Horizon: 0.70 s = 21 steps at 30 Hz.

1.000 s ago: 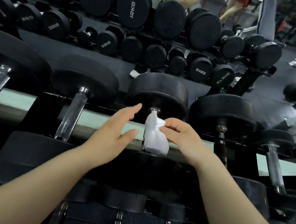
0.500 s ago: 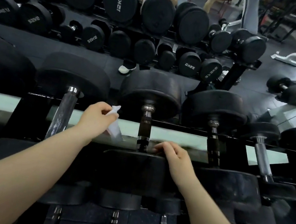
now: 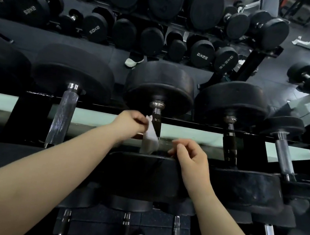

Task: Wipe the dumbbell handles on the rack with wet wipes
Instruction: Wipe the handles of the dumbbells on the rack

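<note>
White wipe (image 3: pixel 150 139), crumpled, hangs down the left side of the centre dumbbell's handle (image 3: pixel 156 115); it looks to be touching the handle, though blur makes that uncertain. Left hand (image 3: pixel 130 122) pinches the wipe's top edge between thumb and curled fingers, just left of the handle below its chrome collar. Right hand (image 3: pixel 191 158) holds nothing, its fingers loosely curled, and hovers just right of the wipe's lower end, above the near head (image 3: pixel 141 172) of the same dumbbell; whether it touches the head cannot be told. The handle is dark and spans the black rack (image 3: pixel 193 125) from far head (image 3: pixel 161 84) to near head. Neighbouring handles: knurled chrome one (image 3: pixel 63 116) to the left, dark one (image 3: pixel 230 143) to the right, another chrome one (image 3: pixel 283 156) further right. More black dumbbells are racked beyond, with a white shoe (image 3: pixel 133 61) on the dark floor among them.
</note>
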Each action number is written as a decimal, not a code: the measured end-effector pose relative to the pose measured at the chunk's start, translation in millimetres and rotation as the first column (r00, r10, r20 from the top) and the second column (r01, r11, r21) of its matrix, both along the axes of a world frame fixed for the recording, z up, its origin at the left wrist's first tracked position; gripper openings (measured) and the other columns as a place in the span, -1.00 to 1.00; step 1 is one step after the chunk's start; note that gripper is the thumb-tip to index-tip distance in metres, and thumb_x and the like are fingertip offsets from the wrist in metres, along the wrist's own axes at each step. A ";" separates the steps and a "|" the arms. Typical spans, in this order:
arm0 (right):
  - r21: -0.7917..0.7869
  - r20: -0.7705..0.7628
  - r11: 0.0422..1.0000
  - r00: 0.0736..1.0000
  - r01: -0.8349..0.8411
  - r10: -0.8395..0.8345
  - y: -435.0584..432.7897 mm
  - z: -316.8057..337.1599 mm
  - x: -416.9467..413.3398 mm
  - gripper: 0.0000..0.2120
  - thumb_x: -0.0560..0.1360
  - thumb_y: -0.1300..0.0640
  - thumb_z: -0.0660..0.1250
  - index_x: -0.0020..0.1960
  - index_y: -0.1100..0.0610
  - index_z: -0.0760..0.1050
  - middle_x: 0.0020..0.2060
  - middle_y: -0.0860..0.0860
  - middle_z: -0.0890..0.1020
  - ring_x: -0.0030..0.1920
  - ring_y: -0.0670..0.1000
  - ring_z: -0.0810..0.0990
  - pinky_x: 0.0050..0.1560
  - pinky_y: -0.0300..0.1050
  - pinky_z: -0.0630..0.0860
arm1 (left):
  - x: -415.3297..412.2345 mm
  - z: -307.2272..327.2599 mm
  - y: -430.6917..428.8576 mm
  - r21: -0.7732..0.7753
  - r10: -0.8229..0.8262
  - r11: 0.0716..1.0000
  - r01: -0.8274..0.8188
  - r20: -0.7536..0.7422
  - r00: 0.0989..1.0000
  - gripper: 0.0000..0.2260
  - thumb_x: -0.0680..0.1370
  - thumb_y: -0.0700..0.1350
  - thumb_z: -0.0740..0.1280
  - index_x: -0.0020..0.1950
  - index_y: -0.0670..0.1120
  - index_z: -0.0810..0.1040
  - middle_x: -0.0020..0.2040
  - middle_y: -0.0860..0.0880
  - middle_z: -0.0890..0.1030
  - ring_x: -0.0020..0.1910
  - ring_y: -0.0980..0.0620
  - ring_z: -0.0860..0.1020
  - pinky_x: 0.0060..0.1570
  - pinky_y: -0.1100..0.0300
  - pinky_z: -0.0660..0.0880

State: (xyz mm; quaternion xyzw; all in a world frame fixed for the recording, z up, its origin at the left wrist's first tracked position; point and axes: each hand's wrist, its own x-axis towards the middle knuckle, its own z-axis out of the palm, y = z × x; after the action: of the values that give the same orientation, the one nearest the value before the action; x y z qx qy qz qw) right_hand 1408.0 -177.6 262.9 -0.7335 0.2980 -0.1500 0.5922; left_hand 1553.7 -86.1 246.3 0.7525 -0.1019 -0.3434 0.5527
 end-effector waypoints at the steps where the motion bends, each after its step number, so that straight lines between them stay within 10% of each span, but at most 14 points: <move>1: 0.017 0.014 1.000 1.000 0.013 -0.013 0.6 -0.3 -0.4 -0.74 0.50 0.30 0.18 -0.24 0.00 0.47 -0.38 -0.07 0.54 -0.39 -0.27 0.47 -0.31 -0.51 0.38 | -4.3 -2.6 1.9 0.032 -0.023 0.999 0.023 -0.001 1.000 -0.77 0.45 -0.31 0.36 -0.32 -0.04 0.45 -0.35 0.02 0.48 -0.40 0.17 0.46 -0.50 0.54 0.33; 5: 0.018 0.015 1.000 1.000 0.004 -0.004 0.3 0.9 -0.6 -0.75 0.49 0.31 0.18 -0.24 0.02 0.47 -0.40 -0.06 0.53 -0.40 -0.27 0.46 -0.33 -0.51 0.37 | -8.8 -1.0 2.8 0.194 -0.128 0.976 0.099 0.141 0.982 -0.85 0.46 -0.19 0.37 -0.29 -0.04 0.46 -0.38 0.06 0.46 -0.38 0.14 0.43 -0.56 0.55 0.29; 13: -0.013 -0.007 1.000 1.000 0.002 -0.002 -0.1 1.4 -2.6 -0.74 0.48 0.30 0.18 -0.29 0.06 0.49 -0.47 -0.10 0.54 -0.37 -0.14 0.43 -0.39 -0.46 0.34 | 3.2 10.3 -18.2 -0.041 0.194 0.980 -0.193 0.012 0.981 -0.80 0.46 -0.37 0.30 0.02 -0.19 0.59 -0.33 0.04 0.53 -0.31 0.10 0.50 -0.46 0.52 0.43; 21: 0.005 -0.019 1.000 1.000 0.005 -0.005 0.0 3.8 -3.4 -0.74 0.48 0.30 0.18 -0.30 0.06 0.50 -0.47 -0.09 0.52 -0.39 -0.10 0.41 -0.45 -0.43 0.32 | -3.7 6.0 -3.7 0.209 -0.115 0.977 0.051 0.308 0.944 -0.87 0.37 -0.27 0.44 -0.10 -0.22 0.62 -0.31 0.06 0.52 -0.37 0.25 0.41 -0.41 0.59 0.31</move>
State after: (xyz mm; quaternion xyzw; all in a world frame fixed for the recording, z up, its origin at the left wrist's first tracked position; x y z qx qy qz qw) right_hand 1404.6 -177.6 266.6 -0.7327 0.3059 -0.1436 0.5907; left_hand 1550.0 -89.8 252.3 0.8445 -0.1867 -0.2488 0.4360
